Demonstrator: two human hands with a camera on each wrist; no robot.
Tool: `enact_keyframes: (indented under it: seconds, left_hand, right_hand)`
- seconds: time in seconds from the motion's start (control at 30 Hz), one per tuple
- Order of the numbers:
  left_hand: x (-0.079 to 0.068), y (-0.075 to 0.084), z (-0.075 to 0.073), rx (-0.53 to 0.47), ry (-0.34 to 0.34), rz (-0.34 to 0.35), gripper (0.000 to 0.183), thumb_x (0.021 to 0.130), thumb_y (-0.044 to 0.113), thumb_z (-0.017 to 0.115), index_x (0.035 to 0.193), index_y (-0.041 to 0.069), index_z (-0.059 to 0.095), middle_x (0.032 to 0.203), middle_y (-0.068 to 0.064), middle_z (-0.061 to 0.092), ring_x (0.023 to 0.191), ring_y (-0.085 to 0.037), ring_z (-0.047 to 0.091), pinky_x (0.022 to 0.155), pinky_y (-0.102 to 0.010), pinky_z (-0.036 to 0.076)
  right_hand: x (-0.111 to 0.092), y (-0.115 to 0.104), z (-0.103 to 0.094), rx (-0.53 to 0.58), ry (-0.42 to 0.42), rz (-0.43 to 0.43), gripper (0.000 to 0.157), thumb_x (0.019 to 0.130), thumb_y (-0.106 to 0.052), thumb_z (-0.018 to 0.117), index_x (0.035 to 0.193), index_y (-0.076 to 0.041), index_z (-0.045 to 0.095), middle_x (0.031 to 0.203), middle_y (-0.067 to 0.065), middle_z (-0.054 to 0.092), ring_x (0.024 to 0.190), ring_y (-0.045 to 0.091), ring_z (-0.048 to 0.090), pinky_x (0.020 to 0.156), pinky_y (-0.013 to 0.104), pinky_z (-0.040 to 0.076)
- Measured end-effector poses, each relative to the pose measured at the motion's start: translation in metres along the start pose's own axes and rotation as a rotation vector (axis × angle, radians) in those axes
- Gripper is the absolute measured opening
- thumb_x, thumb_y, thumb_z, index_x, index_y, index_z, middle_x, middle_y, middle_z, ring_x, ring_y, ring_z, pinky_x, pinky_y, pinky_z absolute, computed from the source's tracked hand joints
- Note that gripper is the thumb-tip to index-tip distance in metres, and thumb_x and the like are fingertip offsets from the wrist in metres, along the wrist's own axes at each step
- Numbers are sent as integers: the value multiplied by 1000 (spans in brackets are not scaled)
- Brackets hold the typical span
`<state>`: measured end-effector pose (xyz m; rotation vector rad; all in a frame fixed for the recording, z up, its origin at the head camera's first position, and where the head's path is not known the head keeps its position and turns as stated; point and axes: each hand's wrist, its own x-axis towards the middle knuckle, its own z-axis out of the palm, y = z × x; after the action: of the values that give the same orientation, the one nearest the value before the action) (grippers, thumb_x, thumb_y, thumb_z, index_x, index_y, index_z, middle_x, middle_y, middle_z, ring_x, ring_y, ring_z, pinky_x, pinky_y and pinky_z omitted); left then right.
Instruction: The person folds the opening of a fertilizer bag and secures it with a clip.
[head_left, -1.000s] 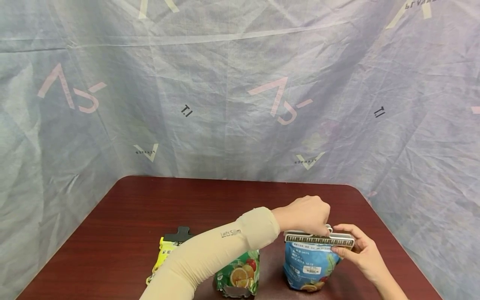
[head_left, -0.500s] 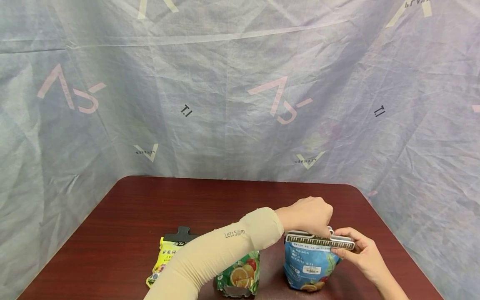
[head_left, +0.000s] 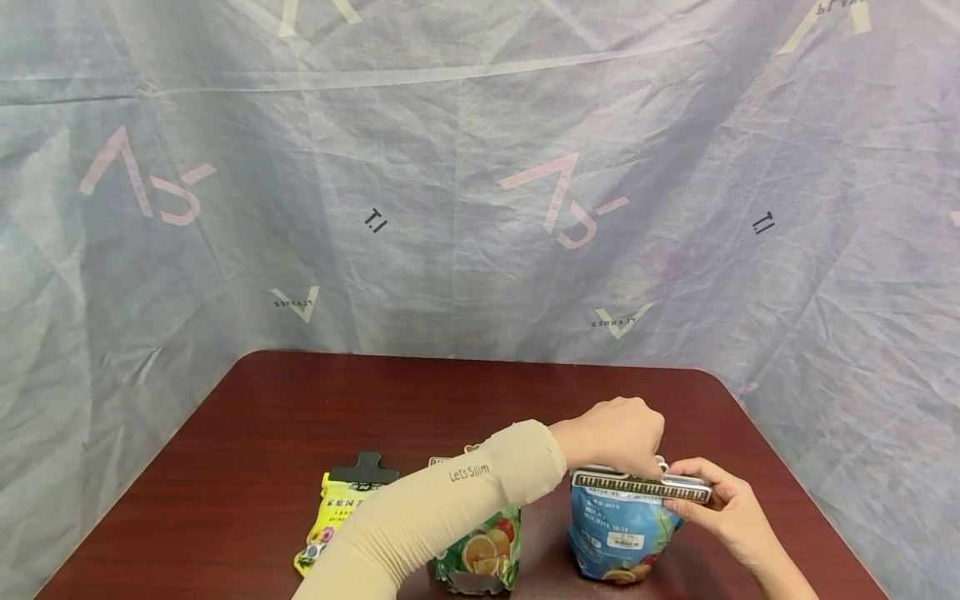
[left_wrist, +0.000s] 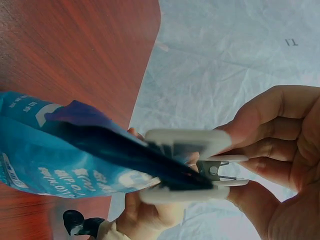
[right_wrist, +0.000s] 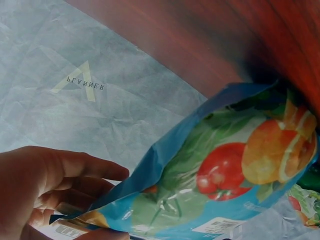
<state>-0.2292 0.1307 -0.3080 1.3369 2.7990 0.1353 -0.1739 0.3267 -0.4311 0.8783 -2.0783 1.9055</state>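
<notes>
A blue bag (head_left: 618,533) with fruit and vegetable pictures stands upright on the right of the table. Across its top edge sits a wide clip (head_left: 641,483) printed with a piano-key pattern. My left hand (head_left: 615,429) reaches over from the left and pinches the clip's handles between thumb and fingers. In the left wrist view the clip's jaws straddle the dark top edge of the bag (left_wrist: 60,150). At the right end, my right hand (head_left: 731,508) pinches the bag's top corner and the clip's end, thumb in front, fingers behind.
Left of the blue bag stands a green bag (head_left: 491,550) with orange pictures, partly behind the left sleeve (head_left: 442,500). Farther left lies a yellow bag (head_left: 330,512) with a black clip (head_left: 365,469). A printed cloth (head_left: 450,208) hangs behind the dark red table (head_left: 450,400).
Both hands keep their grip on the clip and the bag's corner. The left hand and forearm have shifted slightly right and down, and the clip sits a little lower.
</notes>
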Motion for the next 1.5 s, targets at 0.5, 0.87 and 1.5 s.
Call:
enact_keyframes:
  seconds: [0.5, 0.87, 1.5]
  left_hand:
    - [0, -1, 7, -32, 5, -47, 38, 82, 38, 75, 53, 21, 58, 45, 9, 46, 43, -3, 45, 41, -20, 39]
    - [-3, -4, 8, -90, -14, -63, 42, 82, 41, 77, 50, 22, 57, 43, 9, 42, 42, -3, 42, 41, -20, 39]
    - [-13, -26, 14, -308, -18, 62, 29, 81, 45, 81, 69, 24, 67, 55, 15, 50, 51, 2, 42, 49, -14, 38]
  right_hand:
    - [-1, -1, 2, -52, 37, 34, 49, 81, 28, 57, 112, -9, 67, 92, -4, 70, 75, 4, 65, 56, 26, 53]
    - [-3, 0, 1, -90, 57, 44, 47, 83, 27, 57, 113, -8, 67, 95, -6, 70, 74, 4, 63, 55, 27, 51]
    - [-5, 2, 0, -95, 54, 41, 43, 85, 26, 56, 112, -6, 66, 97, -6, 69, 75, 4, 63, 58, 27, 51]
